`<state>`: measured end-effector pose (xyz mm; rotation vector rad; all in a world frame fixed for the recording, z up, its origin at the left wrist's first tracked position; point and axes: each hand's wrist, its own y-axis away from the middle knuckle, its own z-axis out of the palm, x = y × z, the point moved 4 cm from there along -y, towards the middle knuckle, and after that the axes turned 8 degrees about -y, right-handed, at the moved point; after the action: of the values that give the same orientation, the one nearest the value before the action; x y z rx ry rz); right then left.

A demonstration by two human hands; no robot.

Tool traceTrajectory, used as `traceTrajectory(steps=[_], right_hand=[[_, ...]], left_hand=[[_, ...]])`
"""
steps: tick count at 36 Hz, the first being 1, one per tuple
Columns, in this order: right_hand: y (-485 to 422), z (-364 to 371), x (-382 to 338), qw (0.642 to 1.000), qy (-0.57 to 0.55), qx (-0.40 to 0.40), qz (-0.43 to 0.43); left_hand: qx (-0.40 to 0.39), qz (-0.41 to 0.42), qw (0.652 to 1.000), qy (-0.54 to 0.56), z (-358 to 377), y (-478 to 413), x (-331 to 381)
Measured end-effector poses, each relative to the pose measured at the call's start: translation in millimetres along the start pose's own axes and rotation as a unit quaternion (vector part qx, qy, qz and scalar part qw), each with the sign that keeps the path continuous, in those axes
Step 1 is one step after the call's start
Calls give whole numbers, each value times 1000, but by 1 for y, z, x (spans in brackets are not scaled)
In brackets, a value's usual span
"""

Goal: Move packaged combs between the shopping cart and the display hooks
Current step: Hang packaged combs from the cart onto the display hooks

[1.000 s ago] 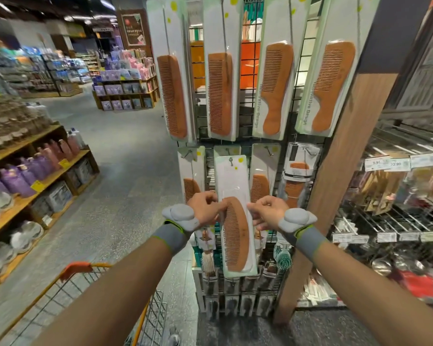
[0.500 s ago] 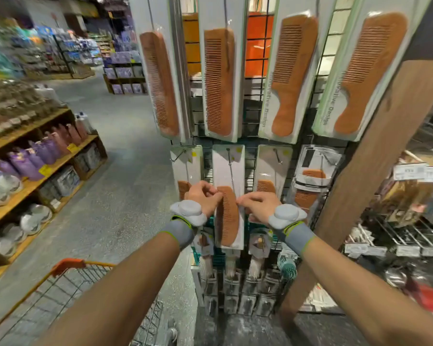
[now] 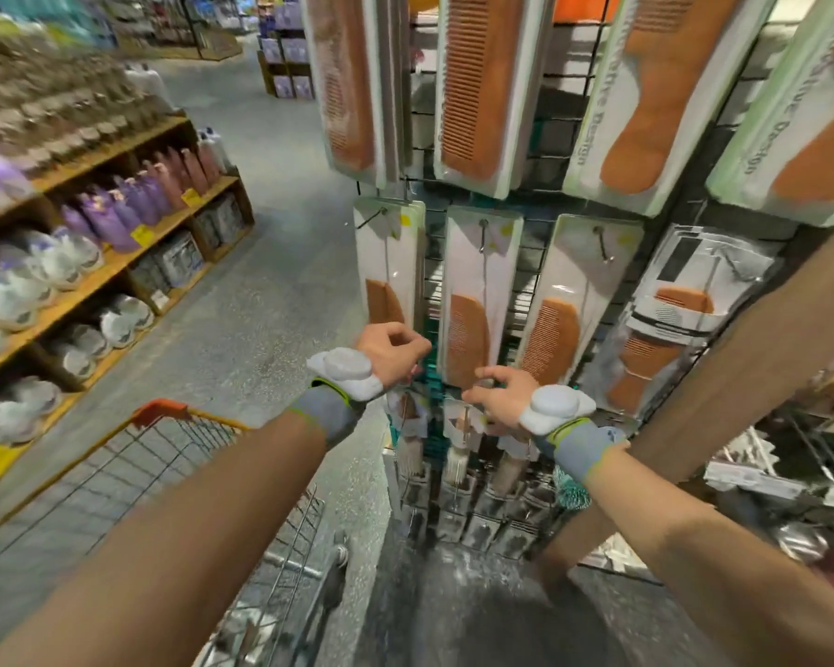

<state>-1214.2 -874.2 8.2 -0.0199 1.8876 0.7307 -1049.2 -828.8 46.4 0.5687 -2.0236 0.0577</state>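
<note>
Your widest open room is the grey aisle floor [image 3: 270, 281], running away to the left of the middle comb pack [image 3: 477, 291]. That pack hangs on the wire rack [image 3: 540, 151], which fills the space behind and above it. Right of the pack, a slanting wooden post [image 3: 742, 377] closes that side off. Far left of the pack, across the aisle, wooden shelves [image 3: 131, 252] carry purple and pink bottles. Below and left of the pack sits the cart [image 3: 179, 454], its orange-cornered rim beside your left forearm. Above the pack hang four bigger comb packs [image 3: 482, 89], the nearest ending just above its top. One neighbouring pack [image 3: 388, 272] hangs just left of it and another [image 3: 574, 310] just right, with narrow strips of rack between.

Your left hand [image 3: 393, 353] hovers at the pack's lower left edge, fingers loosely curled round nothing, with a sliver of rack showing between fingertips and pack. Your right hand [image 3: 501, 392] is at the pack's bottom end, fingers spread and relaxed; you cannot tell whether they touch it. The two hands are apart.

The pack hangs from a hook [image 3: 483, 235] at its top. On the bigger packs up and right of it, the printed word [image 3: 790, 146] "Design" is readable; the word before it is blurred.
</note>
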Motion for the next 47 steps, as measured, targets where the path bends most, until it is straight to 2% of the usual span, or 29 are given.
traceTrajectory(steps=[4, 15, 18, 19, 24, 29, 34, 38, 43, 44, 47], right_hand=[[4, 36, 10, 989, -88, -87, 83], [4, 167, -10, 979, -8, -206, 3], [4, 230, -6, 968, 14, -250, 1], [5, 230, -4, 969, 10, -246, 2], [-5, 333, 16, 952, 42, -300, 32], [-19, 391, 39, 940, 98, -319, 63], [-32, 471, 75, 916, 154, -354, 104], [-45, 508, 93, 911, 183, -353, 106], [-58, 540, 110, 878, 269, -374, 130], [-65, 558, 127, 860, 298, -388, 145], [-78, 567, 138, 851, 325, -383, 155]], left_hand=[[30, -28, 999, 4, -16, 9, -48], [98, -154, 982, 47, -81, 69, -176], [135, -203, 968, 55, -113, 93, -234], [133, -202, 969, 55, -110, 95, -237], [192, -285, 931, 121, -147, 132, -329], [190, -329, 911, 159, -168, 159, -386], [221, -399, 868, 198, -188, 186, -463], [216, -445, 838, 230, -189, 195, -504], [213, -498, 801, 254, -172, 217, -555], [209, -521, 785, 261, -163, 226, -577], [207, -543, 771, 263, -154, 235, -589]])
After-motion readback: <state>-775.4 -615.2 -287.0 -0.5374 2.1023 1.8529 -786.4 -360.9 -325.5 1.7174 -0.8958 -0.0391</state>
